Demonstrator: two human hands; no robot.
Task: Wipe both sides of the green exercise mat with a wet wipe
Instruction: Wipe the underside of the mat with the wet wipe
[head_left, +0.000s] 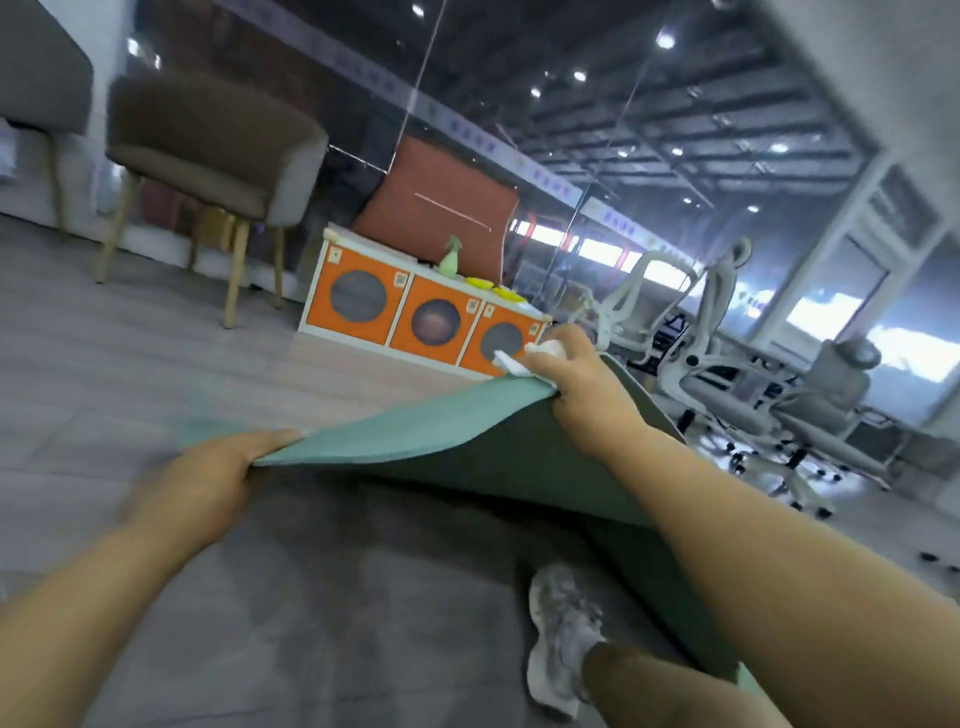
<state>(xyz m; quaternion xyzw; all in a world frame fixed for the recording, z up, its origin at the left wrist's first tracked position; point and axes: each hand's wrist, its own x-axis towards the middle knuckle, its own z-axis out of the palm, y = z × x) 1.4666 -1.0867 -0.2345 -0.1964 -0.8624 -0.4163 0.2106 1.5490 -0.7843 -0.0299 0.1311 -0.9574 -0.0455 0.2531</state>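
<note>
Mat lifted mid-flip, wipe at risk

Your left hand (208, 475) pinches the green mat (415, 436) edge, raised off the floor; your right hand (582, 384) grips its corner plus the wet wipe (511, 361). Loosen either, and mat or wipe likely drops.

A grey floor (104, 364) fills the lower frame. At upper left stands a brown armchair (208, 150); mid-frame sits an orange-fronted low cabinet (405, 312). White office chairs (727, 332) crowd the right, under what seem bright windows (909, 353) and ceiling spotlights (665, 40).

bare forearms, grey-white sneaker (563, 639)
</note>
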